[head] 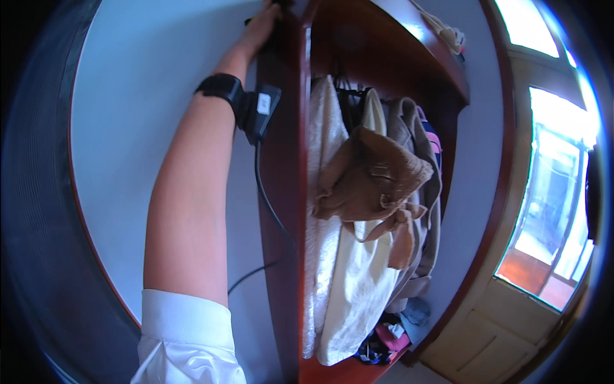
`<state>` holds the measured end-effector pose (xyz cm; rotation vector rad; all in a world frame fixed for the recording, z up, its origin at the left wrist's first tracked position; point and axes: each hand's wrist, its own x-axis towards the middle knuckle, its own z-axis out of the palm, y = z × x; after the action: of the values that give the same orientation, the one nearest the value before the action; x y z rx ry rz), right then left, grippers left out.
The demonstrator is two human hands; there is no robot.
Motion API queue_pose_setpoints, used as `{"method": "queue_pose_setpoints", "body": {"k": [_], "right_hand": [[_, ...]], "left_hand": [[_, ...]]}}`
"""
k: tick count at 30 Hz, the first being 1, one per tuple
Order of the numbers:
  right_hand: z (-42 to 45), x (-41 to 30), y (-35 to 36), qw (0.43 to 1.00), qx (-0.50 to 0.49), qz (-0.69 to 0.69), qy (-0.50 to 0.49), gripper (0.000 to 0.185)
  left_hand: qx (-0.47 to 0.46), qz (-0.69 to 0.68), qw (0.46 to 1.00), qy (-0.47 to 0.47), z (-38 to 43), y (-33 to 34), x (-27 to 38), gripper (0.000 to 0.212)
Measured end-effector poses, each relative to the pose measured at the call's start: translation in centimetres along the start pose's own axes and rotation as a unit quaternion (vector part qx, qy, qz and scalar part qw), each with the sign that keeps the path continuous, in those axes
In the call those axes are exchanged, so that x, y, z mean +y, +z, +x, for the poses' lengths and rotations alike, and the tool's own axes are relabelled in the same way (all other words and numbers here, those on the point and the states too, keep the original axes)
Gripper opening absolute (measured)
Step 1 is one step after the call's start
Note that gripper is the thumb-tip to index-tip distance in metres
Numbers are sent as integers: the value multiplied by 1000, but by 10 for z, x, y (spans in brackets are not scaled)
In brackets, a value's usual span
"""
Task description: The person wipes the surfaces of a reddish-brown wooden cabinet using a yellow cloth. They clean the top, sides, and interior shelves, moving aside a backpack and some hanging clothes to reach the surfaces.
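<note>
My left hand (261,24) reaches up to the top edge of the view, beside the upper side panel (280,192) of a dark red wooden wardrobe. Its fingers are mostly cut off by the frame. Something dark with a touch of yellow shows around them, but whether I grip it cannot be made out. A black strap (223,89) circles my wrist and carries a small black device (261,113), from which a cable (263,185) runs down. My right hand is out of view.
Right of the panel hang a white garment (355,297), a brown fleecy item (379,173) and a grey-brown coat (429,201). Folded or piled clothes (391,336) lie below them. A cloth bundle (448,36) rests on the top shelf. Farther right stands a glazed door (499,317).
</note>
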<state>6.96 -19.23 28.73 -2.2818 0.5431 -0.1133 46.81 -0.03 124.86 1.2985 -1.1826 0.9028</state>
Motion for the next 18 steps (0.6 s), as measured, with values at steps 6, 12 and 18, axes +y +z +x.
{"method": "queue_pose_setpoints", "body": {"k": [6, 12, 18], "right_hand": [[7, 8, -21, 1000, 5, 8, 5, 29], [21, 10, -17, 999, -29, 15, -23, 29], [18, 33, -33, 1000, -8, 2, 2, 29]], "left_hand": [[-4, -71, 995, -67, 10, 2, 61, 53], [-87, -63, 994, 35, 6, 7, 134, 52], [-38, 46, 968, 244, -100, 38, 99, 61]]}}
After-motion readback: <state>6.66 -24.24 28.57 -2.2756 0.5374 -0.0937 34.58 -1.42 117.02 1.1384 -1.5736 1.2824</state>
